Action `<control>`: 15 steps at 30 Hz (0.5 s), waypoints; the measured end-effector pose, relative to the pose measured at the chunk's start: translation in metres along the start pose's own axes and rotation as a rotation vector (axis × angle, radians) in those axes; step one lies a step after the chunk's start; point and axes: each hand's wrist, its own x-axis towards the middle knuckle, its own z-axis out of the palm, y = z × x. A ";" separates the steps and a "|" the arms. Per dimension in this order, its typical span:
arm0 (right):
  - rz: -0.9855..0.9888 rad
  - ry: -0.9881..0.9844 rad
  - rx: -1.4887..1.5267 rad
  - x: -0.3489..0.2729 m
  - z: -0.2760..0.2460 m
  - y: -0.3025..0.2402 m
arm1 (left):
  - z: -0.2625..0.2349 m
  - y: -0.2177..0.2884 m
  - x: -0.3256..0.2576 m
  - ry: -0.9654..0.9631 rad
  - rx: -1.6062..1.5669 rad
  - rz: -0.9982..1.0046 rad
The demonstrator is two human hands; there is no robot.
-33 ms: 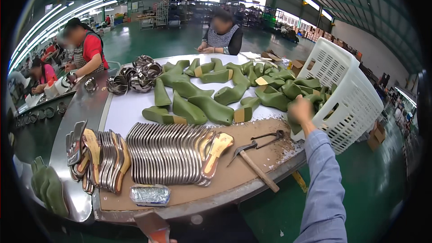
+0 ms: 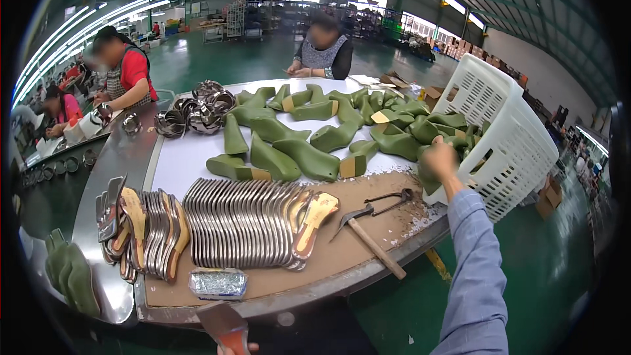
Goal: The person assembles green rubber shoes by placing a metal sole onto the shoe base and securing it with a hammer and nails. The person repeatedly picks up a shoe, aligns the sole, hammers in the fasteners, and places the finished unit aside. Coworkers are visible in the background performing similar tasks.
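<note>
Green shoe lasts point(image 2: 299, 158) lie spread over the white table top point(image 2: 171, 158), some with tan patches at one end. At the right edge of this heap, my right hand point(image 2: 442, 156) is closed on one green shoe last point(image 2: 427, 177), beside the white basket point(image 2: 506, 158). My left hand point(image 2: 252, 347) barely shows at the lower edge. Its fingers are round a scraper-like tool point(image 2: 225, 323) with a wide flat blade and an orange handle. Most of that hand is cut off by the picture's edge.
Tightly stacked metal-edged sole plates point(image 2: 240, 223) stand at the near left. A foil-wrapped block point(image 2: 218, 284), a hammer point(image 2: 374, 246) and pincers point(image 2: 394, 200) lie on the brown board. Shiny metal rings point(image 2: 204, 108) are piled behind. A co-worker point(image 2: 323, 52) sits across the table.
My left hand and the scraper have risen slightly into view. The right hand stays on the shoe last by the basket, almost unmoved.
</note>
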 end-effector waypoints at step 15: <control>-0.890 -0.110 1.110 -0.299 -0.127 -0.074 | 0.169 -0.005 0.061 -0.322 -0.485 -0.048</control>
